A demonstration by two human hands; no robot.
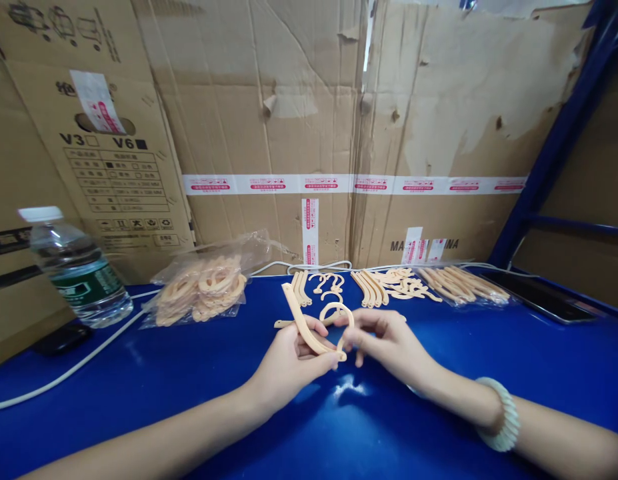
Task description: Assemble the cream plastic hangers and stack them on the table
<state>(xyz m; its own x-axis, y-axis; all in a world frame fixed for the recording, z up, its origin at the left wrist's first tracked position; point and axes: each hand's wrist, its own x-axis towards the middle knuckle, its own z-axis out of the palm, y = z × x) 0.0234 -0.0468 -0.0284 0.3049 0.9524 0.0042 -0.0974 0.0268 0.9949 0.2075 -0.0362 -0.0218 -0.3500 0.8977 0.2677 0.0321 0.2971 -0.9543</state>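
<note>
My left hand (295,353) is closed around a long, curved beige plastic strip (299,319) that slants up and away from it. My right hand (383,337) pinches a beige hook-shaped plastic piece (335,309), pressing it against the lower end of the strip. Both hands meet just above the blue table (189,373). Behind them lie loose curved strips (301,288), small hooks (329,283) and another row of strips (371,287).
A clear bag of beige pieces (203,288) lies at left, another bag of long strips (461,283) at right. A water bottle (73,267) stands far left by a dark phone (61,338) and a white cable (83,360). Cardboard walls (309,120) close the back. A dark flat device (541,293) lies at right.
</note>
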